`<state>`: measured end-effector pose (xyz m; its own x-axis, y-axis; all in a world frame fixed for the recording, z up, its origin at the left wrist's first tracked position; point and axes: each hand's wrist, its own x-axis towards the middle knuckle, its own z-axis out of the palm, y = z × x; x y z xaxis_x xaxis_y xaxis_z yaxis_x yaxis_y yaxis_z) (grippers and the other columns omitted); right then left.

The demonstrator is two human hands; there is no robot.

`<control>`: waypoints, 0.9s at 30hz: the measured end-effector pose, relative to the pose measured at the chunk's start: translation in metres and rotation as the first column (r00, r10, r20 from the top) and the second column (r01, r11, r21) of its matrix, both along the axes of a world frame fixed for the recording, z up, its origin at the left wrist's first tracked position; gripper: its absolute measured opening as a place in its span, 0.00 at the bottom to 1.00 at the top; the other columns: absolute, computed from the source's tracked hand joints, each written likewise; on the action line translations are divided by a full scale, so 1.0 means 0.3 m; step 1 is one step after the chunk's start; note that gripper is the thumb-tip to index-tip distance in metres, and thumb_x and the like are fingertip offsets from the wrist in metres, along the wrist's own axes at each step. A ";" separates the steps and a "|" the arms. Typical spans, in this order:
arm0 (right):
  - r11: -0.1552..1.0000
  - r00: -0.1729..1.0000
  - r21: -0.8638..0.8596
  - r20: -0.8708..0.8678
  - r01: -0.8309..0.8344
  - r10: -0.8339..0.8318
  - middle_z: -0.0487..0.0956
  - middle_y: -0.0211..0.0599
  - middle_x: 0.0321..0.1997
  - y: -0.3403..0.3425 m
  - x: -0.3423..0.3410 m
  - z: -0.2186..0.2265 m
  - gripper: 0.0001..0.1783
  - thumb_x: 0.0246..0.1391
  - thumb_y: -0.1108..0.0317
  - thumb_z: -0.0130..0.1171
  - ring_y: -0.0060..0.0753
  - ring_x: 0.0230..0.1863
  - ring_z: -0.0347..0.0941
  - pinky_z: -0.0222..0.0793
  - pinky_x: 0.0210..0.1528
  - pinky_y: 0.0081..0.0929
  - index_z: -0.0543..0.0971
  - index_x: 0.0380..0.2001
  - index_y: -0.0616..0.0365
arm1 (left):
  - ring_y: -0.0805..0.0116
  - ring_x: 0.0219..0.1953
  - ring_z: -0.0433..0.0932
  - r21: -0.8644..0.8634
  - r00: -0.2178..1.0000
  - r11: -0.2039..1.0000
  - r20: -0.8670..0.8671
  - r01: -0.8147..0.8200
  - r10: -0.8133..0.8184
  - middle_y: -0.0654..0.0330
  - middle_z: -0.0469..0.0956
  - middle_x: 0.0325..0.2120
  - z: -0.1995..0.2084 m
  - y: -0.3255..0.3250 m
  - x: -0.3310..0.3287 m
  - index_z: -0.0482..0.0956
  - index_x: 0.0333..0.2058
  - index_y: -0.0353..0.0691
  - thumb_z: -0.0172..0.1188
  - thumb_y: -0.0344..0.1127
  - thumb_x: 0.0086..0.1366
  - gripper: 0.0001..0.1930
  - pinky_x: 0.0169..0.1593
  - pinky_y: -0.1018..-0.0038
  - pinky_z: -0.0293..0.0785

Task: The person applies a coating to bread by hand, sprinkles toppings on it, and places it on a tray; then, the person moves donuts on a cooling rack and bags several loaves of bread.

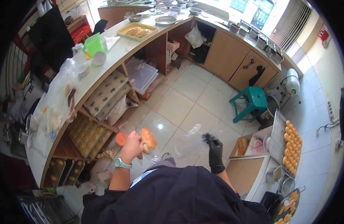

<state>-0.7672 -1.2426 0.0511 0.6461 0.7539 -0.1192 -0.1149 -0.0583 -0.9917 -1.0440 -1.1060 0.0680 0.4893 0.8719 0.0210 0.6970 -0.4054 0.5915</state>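
My bare left hand [132,148], with a pale watch at its wrist, is closed around a plastic bag holding bread. A long golden bread roll [149,138] shows beside its fingers, with part of a second piece below it. Loose transparent plastic [153,155] hangs under the rolls. My right hand [214,150], in a black glove, has its fingers closed on a transparent plastic bag [190,145]. That bag spreads out to the left of the glove and looks to have nothing inside. Both hands are above the tiled floor in front of my body, apart from each other.
A curved counter [116,56] runs along the left, bearing a yellow tray [121,31] of bread and a green jug [94,44]. Filled trays [82,139] sit in its shelves. A teal stool [250,105] stands ahead right, near a rack [277,136] beside rows of small buns [292,143].
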 end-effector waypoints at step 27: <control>0.992 0.998 0.124 0.065 -0.034 0.026 0.78 0.31 0.32 1.628 1.320 0.141 0.10 0.53 0.68 0.55 0.18 0.33 0.69 0.65 0.38 0.18 0.78 0.35 0.65 | 0.70 0.21 0.68 0.015 0.979 0.988 0.142 -0.152 0.148 0.57 0.65 0.24 0.386 1.437 1.119 0.77 0.24 0.29 0.60 0.26 0.50 0.05 0.26 0.77 0.66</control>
<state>-0.3711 -0.7541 0.0935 0.6259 0.7797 0.0174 -0.0523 0.0641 -0.9966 -0.7082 -0.6748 0.1836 0.3435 0.9335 0.1029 0.6620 -0.3184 0.6785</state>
